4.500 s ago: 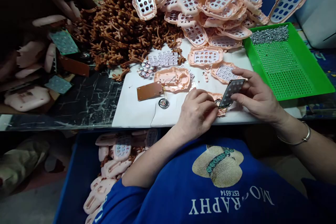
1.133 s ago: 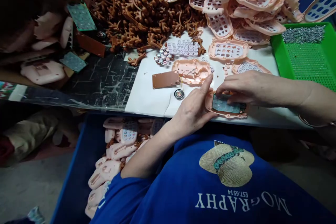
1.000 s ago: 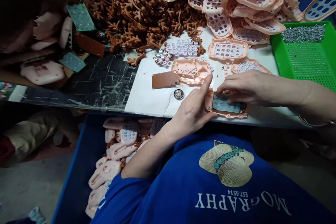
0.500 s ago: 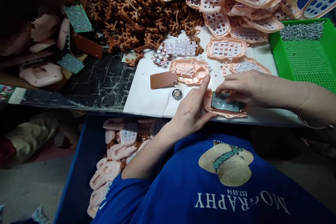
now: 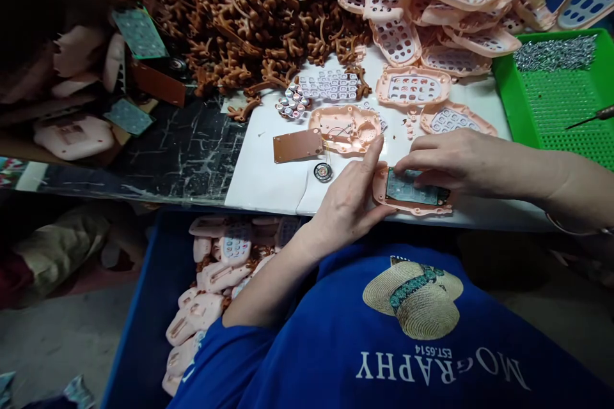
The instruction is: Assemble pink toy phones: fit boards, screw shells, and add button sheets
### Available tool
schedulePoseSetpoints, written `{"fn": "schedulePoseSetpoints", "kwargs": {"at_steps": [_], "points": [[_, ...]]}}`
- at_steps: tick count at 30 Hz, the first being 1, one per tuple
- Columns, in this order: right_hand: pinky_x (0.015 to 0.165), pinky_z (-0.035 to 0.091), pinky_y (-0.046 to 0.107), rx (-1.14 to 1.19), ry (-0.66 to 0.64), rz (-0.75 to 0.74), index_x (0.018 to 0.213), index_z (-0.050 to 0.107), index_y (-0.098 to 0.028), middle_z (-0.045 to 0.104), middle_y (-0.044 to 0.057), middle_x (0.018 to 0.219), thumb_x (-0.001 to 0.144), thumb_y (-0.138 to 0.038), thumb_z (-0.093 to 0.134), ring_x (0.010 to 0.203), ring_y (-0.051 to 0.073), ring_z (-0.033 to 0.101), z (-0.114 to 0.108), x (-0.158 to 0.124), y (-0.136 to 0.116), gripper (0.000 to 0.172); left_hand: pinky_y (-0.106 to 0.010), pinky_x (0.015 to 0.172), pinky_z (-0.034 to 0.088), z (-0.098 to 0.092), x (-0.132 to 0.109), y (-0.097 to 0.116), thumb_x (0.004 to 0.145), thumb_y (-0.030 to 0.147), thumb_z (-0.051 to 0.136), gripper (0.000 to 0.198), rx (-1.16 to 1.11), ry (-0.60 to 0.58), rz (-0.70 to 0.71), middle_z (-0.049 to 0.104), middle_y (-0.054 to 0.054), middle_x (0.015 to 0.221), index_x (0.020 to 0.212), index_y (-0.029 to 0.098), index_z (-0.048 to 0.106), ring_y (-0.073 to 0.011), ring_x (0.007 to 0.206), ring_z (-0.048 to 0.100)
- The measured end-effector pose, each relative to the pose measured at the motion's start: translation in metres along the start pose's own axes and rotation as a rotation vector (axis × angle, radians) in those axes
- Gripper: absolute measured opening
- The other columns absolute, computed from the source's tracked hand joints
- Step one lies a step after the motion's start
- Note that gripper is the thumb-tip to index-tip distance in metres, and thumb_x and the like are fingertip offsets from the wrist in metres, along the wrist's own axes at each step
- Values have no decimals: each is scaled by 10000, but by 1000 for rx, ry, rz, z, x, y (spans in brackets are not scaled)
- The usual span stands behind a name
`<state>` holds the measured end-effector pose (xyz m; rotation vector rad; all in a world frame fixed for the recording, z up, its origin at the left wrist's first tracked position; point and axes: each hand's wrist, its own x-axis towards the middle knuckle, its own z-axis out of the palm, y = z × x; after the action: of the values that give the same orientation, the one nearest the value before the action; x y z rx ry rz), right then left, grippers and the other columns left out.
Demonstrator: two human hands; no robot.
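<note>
A green circuit board (image 5: 407, 190) lies inside a pink plastic shell half (image 5: 381, 188) near the table's front edge. My left hand (image 5: 352, 198) grips the shell's left end between thumb and fingers. Above the board, my right hand (image 5: 441, 163) has its fingers bent, the tips on the board's face; part of the board is hidden under them. To the left sits another open pink shell (image 5: 336, 118), with a brown circuit board (image 5: 298, 145) overlapping its edge. Thin wires run to a small round speaker (image 5: 323, 171) on the white surface.
Brown antler-shaped parts (image 5: 249, 19) and pink shell fronts (image 5: 460, 6) are heaped at the back. A green tray (image 5: 551, 102) of screws (image 5: 556, 52) stands right, a screwdriver (image 5: 588, 120) over it. Below the table edge, a blue bin (image 5: 139, 307) holds pink shells.
A screwdriver has come into view at the right edge, over the green tray. Both hands stay in place on the shell and board; the view shifts very slightly.
</note>
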<state>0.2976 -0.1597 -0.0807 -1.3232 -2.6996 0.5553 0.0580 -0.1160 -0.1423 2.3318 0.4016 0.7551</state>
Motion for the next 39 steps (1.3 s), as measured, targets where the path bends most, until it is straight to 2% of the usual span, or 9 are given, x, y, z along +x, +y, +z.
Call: {"fn": "schedulePoseSetpoints", "kwargs": {"at_steps": [12,24,33,39], "points": [[587,299,255,-24,41,-18,1134,652,-182,539,37,815,949,-233,479,652,120,461,3,-1,-3,258,-408,946,481,-1,-1,1,884,444,631,898,10,-6,-12,558,-170,1362,1559,207,88,-249,1100,580],[583,307,246,-9,41,-9,1125,659,-184,543,38,827,941,-231,496,664,118,477,2,-1,-4,251,-409,966,474,-2,0,2,872,510,620,927,17,-17,-15,566,-173,1354,1559,201,80,-246,1107,582],[587,321,239,-23,81,-9,1144,653,-203,560,34,832,943,-235,503,678,116,498,7,-2,-3,253,-413,960,481,-2,-1,3,868,489,635,929,19,-15,-19,571,-176,1345,1560,209,81,-252,1105,588],[585,308,244,-44,70,20,1088,669,-200,548,16,780,936,-229,500,643,115,487,8,-1,-5,230,-422,963,475,-2,0,2,883,445,630,899,22,-17,-15,563,-173,1355,1560,215,85,-257,1115,581]]}}
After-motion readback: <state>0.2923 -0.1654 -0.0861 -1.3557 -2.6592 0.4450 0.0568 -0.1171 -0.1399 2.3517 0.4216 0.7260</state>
